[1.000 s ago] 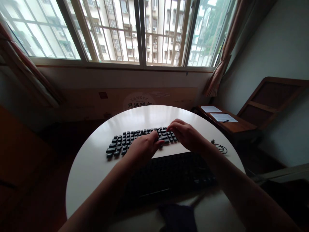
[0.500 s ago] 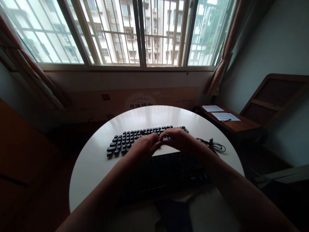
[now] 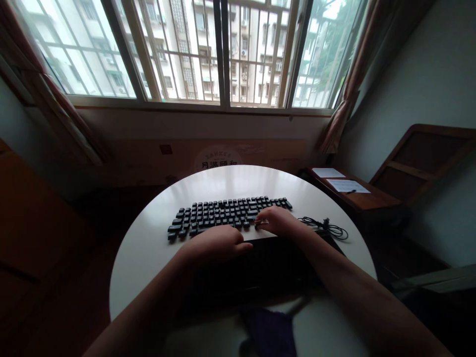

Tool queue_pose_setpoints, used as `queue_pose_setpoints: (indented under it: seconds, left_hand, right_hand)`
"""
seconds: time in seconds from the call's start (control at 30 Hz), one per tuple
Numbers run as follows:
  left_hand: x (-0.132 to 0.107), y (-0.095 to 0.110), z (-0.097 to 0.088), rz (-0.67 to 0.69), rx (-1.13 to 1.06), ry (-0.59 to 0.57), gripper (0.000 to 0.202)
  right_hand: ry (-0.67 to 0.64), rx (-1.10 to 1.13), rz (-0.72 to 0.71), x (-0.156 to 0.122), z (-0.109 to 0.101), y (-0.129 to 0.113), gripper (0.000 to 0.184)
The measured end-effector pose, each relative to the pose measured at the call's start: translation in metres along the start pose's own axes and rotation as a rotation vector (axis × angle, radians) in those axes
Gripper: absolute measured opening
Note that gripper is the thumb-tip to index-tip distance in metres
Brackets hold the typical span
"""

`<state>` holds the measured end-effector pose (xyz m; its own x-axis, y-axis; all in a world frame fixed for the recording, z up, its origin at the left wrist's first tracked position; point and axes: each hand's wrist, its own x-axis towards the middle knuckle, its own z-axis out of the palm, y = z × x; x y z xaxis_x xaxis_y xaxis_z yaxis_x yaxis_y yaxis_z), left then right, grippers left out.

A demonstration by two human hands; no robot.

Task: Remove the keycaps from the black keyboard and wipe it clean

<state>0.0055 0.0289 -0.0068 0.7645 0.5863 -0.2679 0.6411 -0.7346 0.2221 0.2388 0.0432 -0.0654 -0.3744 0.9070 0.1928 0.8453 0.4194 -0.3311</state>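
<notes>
Many black keycaps [image 3: 217,213] stand in rows on the white round table [image 3: 145,272], laid out like a keyboard. My right hand [image 3: 277,219] is at the lower right of these rows, its fingers pinched round a thin wire keycap puller [image 3: 263,223]. A dark keycap sits right under those fingertips; whether the wires still grip it cannot be made out. In front lies a black keyboard [image 3: 260,267], too dark to show its details. My left hand [image 3: 219,240] hovers over its far left edge, thumb stretched out and apart from the bent fingers, with nothing visible in it.
A coiled black cable [image 3: 330,228] lies on the table at the right. Dark purple cloth [image 3: 273,329] shows near my body. Beyond the table are papers [image 3: 347,186] and a pen on a low wooden stand [image 3: 379,198]. A barred window [image 3: 223,59] is ahead.
My hands were together above the keycaps and have parted. The left hand came back toward me and lower; the right hand went down to the table at the keycap rows.
</notes>
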Motion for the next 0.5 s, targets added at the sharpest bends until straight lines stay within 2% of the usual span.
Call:
queue_pose_setpoints:
  seconds: [0.1,0.5]
  left_hand:
    - [0.0011,-0.0014,0.0037,-0.017,0.016,-0.044,0.053]
    - [-0.0036,0.0034,0.0030,-0.059,0.021,-0.080,0.058]
  right_hand:
    - [-0.003,-0.033,0.023,0.0015,0.0013,0.0006,0.014]
    - [0.057,-0.074,0.073,0.0026,0.0096,-0.0071,0.014]
